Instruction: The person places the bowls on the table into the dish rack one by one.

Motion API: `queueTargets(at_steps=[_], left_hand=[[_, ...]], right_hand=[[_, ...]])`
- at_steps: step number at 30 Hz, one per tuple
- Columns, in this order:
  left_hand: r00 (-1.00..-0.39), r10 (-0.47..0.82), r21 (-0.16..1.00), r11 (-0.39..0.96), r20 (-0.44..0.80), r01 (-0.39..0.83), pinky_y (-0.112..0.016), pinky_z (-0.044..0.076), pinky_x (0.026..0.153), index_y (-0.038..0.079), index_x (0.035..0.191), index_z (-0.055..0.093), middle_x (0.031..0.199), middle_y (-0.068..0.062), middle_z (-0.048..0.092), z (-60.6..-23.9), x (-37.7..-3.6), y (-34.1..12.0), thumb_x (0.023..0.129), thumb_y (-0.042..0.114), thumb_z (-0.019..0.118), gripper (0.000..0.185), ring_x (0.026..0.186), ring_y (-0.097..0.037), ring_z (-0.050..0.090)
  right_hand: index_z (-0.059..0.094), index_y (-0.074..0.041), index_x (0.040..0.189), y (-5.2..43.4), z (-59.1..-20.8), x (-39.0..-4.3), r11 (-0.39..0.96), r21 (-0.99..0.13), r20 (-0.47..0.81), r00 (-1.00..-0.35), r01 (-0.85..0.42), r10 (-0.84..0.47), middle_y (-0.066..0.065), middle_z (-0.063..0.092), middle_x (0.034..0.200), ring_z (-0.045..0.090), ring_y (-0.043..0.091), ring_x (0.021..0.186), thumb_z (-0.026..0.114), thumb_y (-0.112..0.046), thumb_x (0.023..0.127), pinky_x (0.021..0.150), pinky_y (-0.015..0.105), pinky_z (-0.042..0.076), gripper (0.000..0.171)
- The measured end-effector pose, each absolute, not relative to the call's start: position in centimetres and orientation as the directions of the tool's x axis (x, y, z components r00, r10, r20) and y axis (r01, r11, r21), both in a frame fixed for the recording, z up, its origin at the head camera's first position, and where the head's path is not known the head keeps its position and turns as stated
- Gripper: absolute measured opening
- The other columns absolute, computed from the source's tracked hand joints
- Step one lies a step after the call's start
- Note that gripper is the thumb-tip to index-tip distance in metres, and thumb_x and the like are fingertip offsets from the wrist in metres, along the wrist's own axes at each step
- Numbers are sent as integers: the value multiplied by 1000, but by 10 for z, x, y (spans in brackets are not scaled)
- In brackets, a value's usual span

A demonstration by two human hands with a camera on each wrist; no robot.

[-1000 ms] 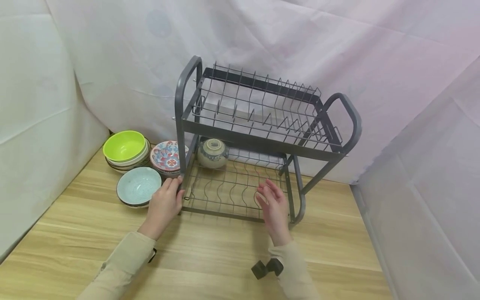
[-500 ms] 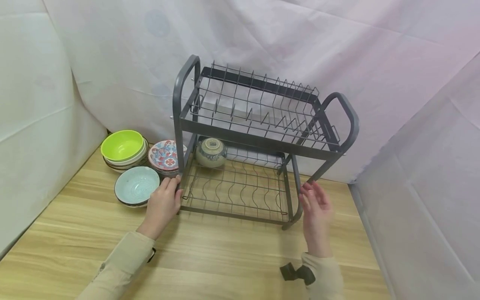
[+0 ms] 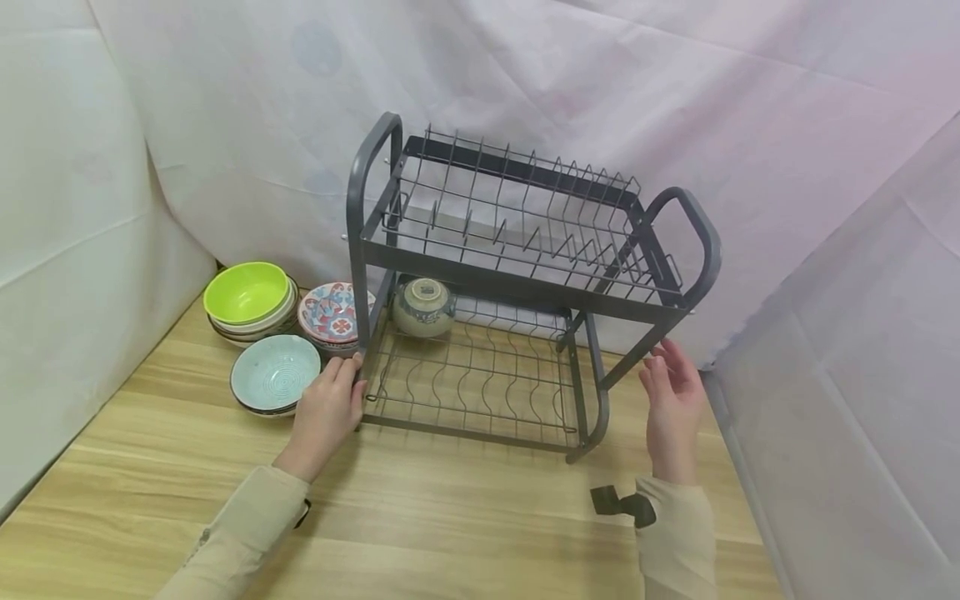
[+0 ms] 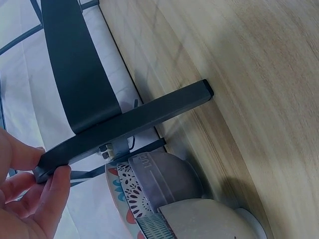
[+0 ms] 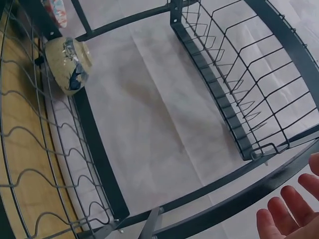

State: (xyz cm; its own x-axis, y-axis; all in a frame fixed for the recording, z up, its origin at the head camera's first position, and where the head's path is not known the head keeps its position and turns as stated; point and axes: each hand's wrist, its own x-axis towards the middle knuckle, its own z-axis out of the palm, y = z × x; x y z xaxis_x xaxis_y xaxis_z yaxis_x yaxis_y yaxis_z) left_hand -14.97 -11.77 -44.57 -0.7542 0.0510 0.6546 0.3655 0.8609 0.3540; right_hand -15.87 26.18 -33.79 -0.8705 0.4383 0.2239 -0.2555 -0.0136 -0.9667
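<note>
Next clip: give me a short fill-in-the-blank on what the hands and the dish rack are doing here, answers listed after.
1. The left hand grips the front left ____ of the dish rack.
2. The right hand is held open beside the rack's ____ side, touching nothing.
3. The only bowl in the rack, the upturned bowl, sits on the ____ tier.
4. The green bowl tops a stack on the wooden ____.

Missing words: leg; right; lower; table

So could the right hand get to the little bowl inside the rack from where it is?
Probably not straight away. The right hand is outside the rack's right end, open and holding nothing, and the rack's leg and side bars stand between it and the little bowl at the far left. It could likely come round through the open front.
</note>
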Motion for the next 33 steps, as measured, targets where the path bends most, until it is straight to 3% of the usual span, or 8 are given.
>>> queueTargets(at_steps=[5, 11, 20, 29, 33], left_hand=[[-756, 56, 347, 864, 652, 363, -40, 48, 47, -7, 96, 56, 79, -16, 53, -445, -149, -118, 72, -3, 69, 28, 56, -29, 54], [-755, 56, 345, 866, 653, 362, -40, 48, 47, -7, 97, 56, 78, -16, 52, -446, -149, -120, 73, -2, 67, 27, 56, -29, 53], [-748, 57, 327, 876, 661, 355, -39, 46, 43, -6, 93, 55, 75, -14, 50, -449, -150, -117, 72, -2, 66, 24, 52, -27, 50], [-750, 44, 329, 880, 660, 342, -39, 46, 43, -6, 93, 55, 76, -15, 51, -447, -149, -116, 72, -2, 67, 24, 52, -28, 51], [-772, 60, 363, 858, 633, 364, -39, 49, 46, -7, 98, 55, 79, -17, 52, -444, -149, -119, 74, -2, 67, 27, 56, -29, 54]], right_hand=[[54, -5, 115, 263, -340, -170, 66, -968, 245, -858, -241, 452, -3, 55, 101, 56, 8, 93, 53, -9, 90, 83, 19, 48, 26], [59, -15, 100, 266, -348, -183, 69, -951, 302, -854, -302, 424, -1, 54, 93, 56, 8, 85, 54, -5, 89, 77, 16, 49, 16], [56, -14, 101, 277, -362, -190, 71, -939, 339, -869, -337, 360, 3, 53, 94, 54, 13, 92, 51, -8, 91, 81, 19, 49, 13], [58, -4, 100, 283, -366, -196, 63, -918, 391, -870, -391, 300, 5, 57, 90, 57, 15, 89, 55, -12, 89, 80, 22, 50, 14], [59, -9, 98, 284, -366, -196, 66, -914, 401, -874, -399, 273, 5, 57, 90, 57, 14, 89, 53, -10, 90, 80, 21, 50, 10]])
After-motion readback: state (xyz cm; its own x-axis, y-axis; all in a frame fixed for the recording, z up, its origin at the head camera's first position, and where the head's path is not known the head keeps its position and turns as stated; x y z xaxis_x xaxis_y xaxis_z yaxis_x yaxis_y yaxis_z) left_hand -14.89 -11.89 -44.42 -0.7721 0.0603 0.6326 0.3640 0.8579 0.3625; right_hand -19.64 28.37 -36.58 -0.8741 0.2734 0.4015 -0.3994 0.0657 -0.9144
